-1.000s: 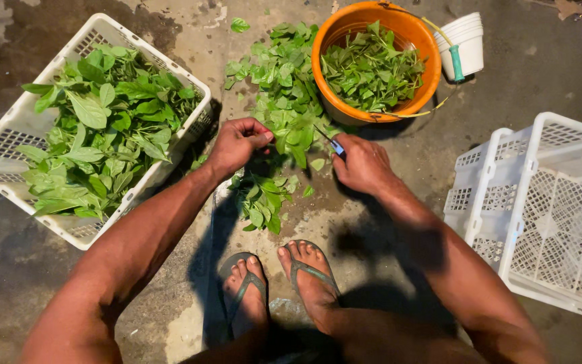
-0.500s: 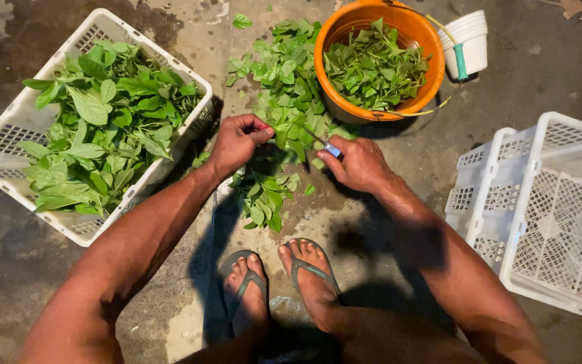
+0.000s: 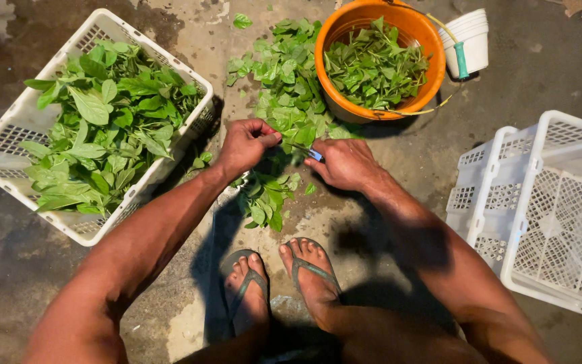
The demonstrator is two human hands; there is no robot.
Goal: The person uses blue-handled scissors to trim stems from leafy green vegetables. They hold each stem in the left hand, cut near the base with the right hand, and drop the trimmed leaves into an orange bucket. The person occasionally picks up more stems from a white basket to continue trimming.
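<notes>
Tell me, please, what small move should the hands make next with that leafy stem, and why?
Probably draw the small blade in the right hand across the stem that the left hand pinches: cut leaves lie below, and the orange bucket holds more.

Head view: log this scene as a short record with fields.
left hand: closed on a leafy stem
right hand: closed on a small blue-handled tool
between hands: pile of green leaves on the concrete floor
left side: white basket filled with leaves
top: orange bucket holding leaves, white cups beside it
right side: white crates, nothing visible inside
below: feet in flip-flops
</notes>
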